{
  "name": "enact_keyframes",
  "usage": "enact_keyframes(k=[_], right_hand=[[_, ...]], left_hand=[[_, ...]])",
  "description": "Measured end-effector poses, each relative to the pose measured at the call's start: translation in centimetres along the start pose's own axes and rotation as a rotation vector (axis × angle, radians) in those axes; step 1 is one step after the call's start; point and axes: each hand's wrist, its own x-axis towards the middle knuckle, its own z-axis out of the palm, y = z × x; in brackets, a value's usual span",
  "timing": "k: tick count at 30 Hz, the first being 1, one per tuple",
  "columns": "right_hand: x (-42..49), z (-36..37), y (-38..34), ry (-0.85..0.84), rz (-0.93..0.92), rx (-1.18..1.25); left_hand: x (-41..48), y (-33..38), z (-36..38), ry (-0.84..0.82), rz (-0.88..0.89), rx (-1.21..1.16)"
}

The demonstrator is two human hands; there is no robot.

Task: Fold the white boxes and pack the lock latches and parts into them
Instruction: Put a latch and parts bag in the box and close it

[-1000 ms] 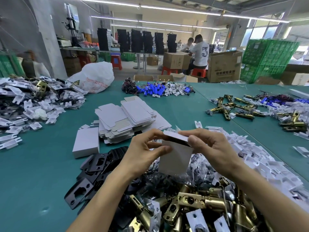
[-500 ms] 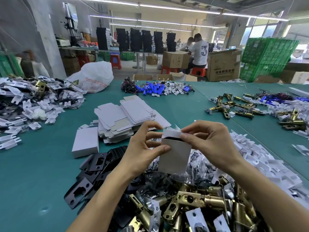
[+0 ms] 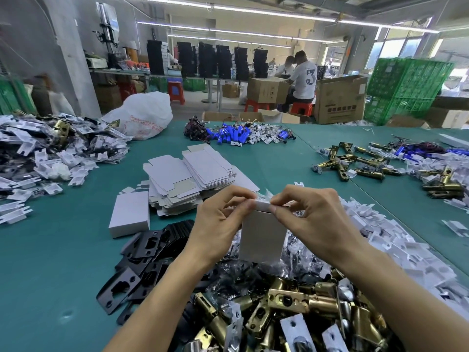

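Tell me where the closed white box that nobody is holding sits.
In the head view the closed white box lies on the green table, left of centre, beside the stack of flat box blanks and just beyond the black metal plates.

Grey pillar (image 3: 68,54) left, ceiling strip lights (image 3: 228,12), windows (image 3: 396,50) right.

I count two folded boxes (image 3: 261,235), one white bag (image 3: 142,115), two seated people (image 3: 303,80), and loose parts (image 3: 291,301) too heaped to count.
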Motion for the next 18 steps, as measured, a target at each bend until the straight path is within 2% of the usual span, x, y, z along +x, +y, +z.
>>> enact_keyframes(k=[8,13,18], right_hand=[[-0.1,-0.6,0.7,-0.094,-0.062,0.084],[-0.9,-0.6,1.9,-0.139,-0.068,0.167],[-1.3,-0.1,2.4,-0.176,-0.068,0.159]], left_hand=[[-0.2,-0.4,-0.7,-0.049,0.04,0.037],[-0.5,-0.7,-0.7,-0.172,0.103,0.102],[-0.4,-1.4,-0.7,-0.118,0.048,-0.007]])
